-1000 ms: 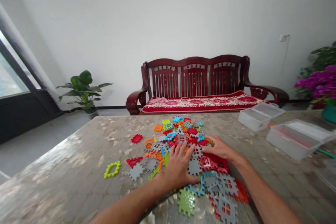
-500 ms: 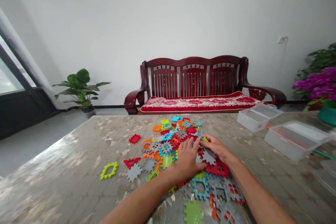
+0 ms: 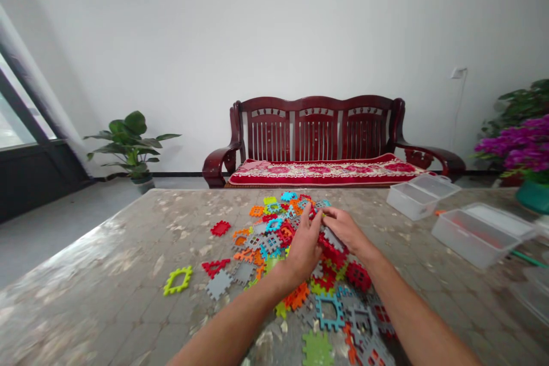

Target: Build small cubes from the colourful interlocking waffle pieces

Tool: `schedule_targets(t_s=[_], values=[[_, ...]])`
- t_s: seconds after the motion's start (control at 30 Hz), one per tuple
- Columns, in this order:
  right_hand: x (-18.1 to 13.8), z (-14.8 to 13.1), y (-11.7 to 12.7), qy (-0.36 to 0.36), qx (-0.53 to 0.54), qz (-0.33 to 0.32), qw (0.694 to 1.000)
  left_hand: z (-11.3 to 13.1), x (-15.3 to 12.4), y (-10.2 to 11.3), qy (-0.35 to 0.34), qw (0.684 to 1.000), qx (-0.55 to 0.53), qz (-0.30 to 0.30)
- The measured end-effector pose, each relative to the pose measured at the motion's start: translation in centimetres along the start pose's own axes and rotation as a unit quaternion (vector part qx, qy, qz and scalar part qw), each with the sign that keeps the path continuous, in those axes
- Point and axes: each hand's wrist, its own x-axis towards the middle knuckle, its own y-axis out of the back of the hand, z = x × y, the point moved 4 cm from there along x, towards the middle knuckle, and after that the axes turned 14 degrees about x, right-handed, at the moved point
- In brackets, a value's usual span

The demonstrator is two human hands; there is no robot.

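Stone-patterned table fills the lower view, and every place here is told from the pile of toothed plastic tiles heaped at its middle. Beyond the pile a dark red wooden bench stands against the white wall. To the pile's right sit a larger clear box and a smaller clear box. Both hands rest on the pile's far right part. The left hand lies with fingers bent over grey and red tiles, the right hand covers red ones, and their fingertips meet near the pile's far edge (whether either hand pinches a tile I cannot tell, since the fingers hide it). Left of the pile, apart from it, lie a red tile and a lime frame tile. The likely trouble is scatter: the tiles lie loose and overlapping, so a sideways sweep or hasty lift could snag neighbours by their teeth and fling them from the pile.
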Motion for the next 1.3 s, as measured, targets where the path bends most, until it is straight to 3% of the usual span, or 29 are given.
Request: schedule_targets(t_s=[0.13, 0.3, 0.37, 0.47, 0.6, 0.73, 0.87, 1.03, 1.17, 1.3], values=[[2.0, -0.7, -4.1, 0.006, 0.024, -0.044, 0.999, -3.0, -0.1, 3.0, 0.017, 0.999, 0.019, 0.035], [4.0, -0.2, -8.6, 0.003, 0.024, -0.091, 0.996, -8.3, -0.9, 6.2, 0.082, 0.995, 0.052, 0.026], [4.2, 0.4, -8.5, -0.001, 0.003, -0.080, 0.997, -10.2, -1.7, 7.1, 0.125, 0.990, 0.068, 0.025], [3.8, 1.4, -6.0, -0.003, -0.024, -0.044, 0.999, -11.2, -3.6, 7.9, 0.168, 0.980, 0.106, 0.027], [2.4, 3.0, 0.0, -0.003, -0.092, -0.006, 0.996, -7.9, -7.5, 7.4, 0.098, 0.985, 0.141, 0.011], [-0.2, 4.9, 5.4, -0.019, -0.182, -0.006, 0.983, -2.6, -11.9, 4.5, -0.005, 0.986, 0.131, -0.105], [-3.6, 6.1, 8.1, -0.020, -0.284, -0.011, 0.959, 0.7, -14.3, 1.1, -0.105, 0.970, 0.117, -0.185], [-7.3, 6.1, 7.1, 0.013, -0.382, -0.033, 0.923, 2.2, -13.3, -2.1, -0.098, 0.970, 0.125, -0.184], [-8.8, 5.5, 4.7, 0.047, -0.382, -0.059, 0.921, 3.6, -11.4, -3.7, -0.062, 0.974, 0.133, -0.172], [-8.7, 5.4, 3.7, 0.063, -0.372, -0.043, 0.925, 4.3, -9.8, -5.1, -0.040, 0.976, 0.146, -0.156]])
